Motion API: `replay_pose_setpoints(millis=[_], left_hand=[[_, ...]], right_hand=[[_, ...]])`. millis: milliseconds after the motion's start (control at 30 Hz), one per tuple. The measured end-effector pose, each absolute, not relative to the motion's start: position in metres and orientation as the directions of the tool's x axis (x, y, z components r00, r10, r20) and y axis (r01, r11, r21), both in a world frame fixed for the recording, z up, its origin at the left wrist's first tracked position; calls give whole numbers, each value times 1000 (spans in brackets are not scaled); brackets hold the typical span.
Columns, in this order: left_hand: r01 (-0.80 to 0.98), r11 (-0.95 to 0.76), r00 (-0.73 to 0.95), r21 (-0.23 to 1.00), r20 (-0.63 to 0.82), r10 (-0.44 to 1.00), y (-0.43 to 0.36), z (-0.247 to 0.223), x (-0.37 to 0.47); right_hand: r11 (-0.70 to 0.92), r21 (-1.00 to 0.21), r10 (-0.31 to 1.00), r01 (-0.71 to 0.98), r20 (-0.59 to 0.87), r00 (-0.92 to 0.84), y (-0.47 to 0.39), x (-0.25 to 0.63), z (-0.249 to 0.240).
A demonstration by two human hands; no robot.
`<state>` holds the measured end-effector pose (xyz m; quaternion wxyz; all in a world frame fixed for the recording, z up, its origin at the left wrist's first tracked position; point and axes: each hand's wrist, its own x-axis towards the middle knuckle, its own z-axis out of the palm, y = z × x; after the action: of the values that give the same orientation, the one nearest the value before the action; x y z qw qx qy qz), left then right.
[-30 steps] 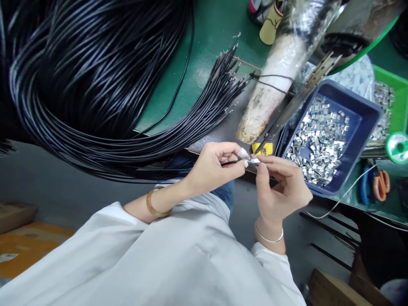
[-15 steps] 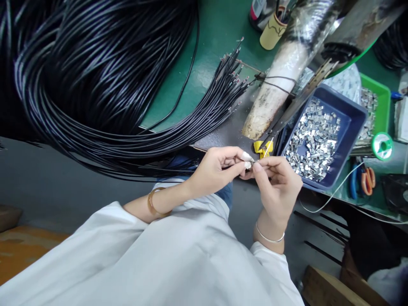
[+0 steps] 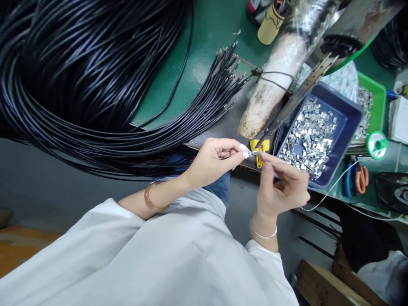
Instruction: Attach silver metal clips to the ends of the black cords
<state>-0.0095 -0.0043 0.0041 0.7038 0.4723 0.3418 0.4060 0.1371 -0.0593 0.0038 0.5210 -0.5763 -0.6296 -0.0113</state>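
My left hand (image 3: 216, 163), with white wraps on its fingertips, pinches a small shiny metal piece (image 3: 254, 153). My right hand (image 3: 280, 182) is just right of it, its index fingertip at the piece's right end and its thumb a little lower. Behind the fingers a yellow object (image 3: 259, 146) sits at the table edge. To the right, a dark blue tray (image 3: 346, 123) holds many small metal clips (image 3: 310, 136). A thick bundle of black cables (image 3: 165, 138) curves in from the left, its stripped ends above my hands.
A white wrapped pole (image 3: 264, 93) and a metal bar (image 3: 296, 100) slant above my hands. Beyond the tray are a green tray (image 3: 379, 102), a green-rimmed spool (image 3: 377, 145) and orange-handled pliers (image 3: 361, 179). A yellow cup (image 3: 269, 29) stands at the back of the green table (image 3: 207, 25).
My right fingers have opened and shifted slightly right of my left fingertips, so the metal piece shows between the hands. The whole view has shifted a little.
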Motion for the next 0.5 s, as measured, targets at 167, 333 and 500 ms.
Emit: replay_pose_setpoints(millis=[167, 333, 500], left_hand=[[-259, 142, 402, 955, -27, 915, -3, -1, -4], [-305, 92, 357, 948, 25, 934, 0, 0, 0], [-313, 139, 369, 940, -15, 929, 1, 6, -2]], right_hand=[[372, -609, 733, 700, 655, 181, -54, 135, -3], [365, -633, 727, 683, 652, 215, -48, 135, -2], [371, -575, 701, 729, 688, 186, -48, 135, 3]])
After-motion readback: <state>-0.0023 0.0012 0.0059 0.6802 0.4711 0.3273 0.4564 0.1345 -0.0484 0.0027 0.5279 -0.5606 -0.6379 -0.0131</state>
